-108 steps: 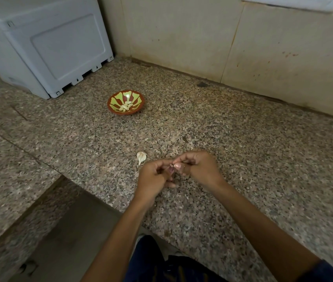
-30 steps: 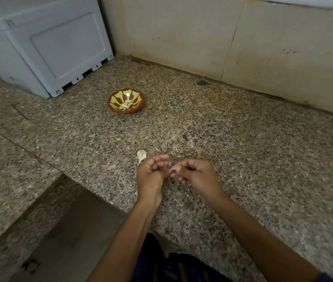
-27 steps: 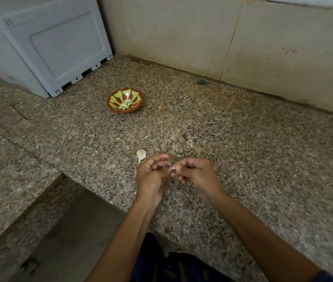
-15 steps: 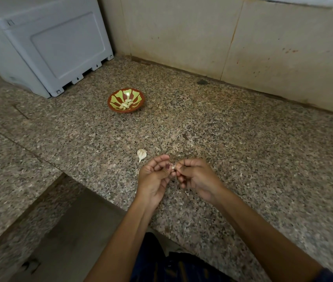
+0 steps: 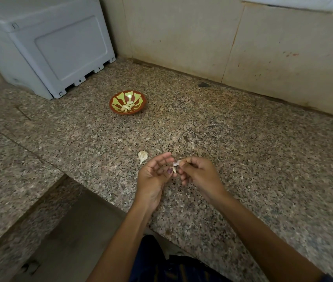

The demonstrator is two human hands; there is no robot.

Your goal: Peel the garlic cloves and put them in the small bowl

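Both hands meet over the granite counter (image 5: 243, 149) near its front edge. My left hand (image 5: 154, 176) pinches a small pale garlic clove (image 5: 174, 169) between thumb and fingers, its palm turned up. My right hand (image 5: 198, 174) pinches a thin scrap of pinkish garlic skin (image 5: 176, 163) just above the clove. An unpeeled garlic clove (image 5: 142, 156) lies on the counter just left of my left hand. Farther back stands the small red and green bowl (image 5: 139, 98) with several peeled cloves (image 5: 127, 106) in it.
A grey plastic box (image 5: 45, 43) fills the back left corner of the counter. A beige tiled wall (image 5: 222, 37) runs along the back. The counter steps down to a recess (image 5: 59, 231) at the lower left, beside my dark trousers (image 5: 161, 267).
My left hand's fingers have uncurled and its palm has turned up, so the pale clove now shows. My right hand has pulled a scrap of skin away from the clove.
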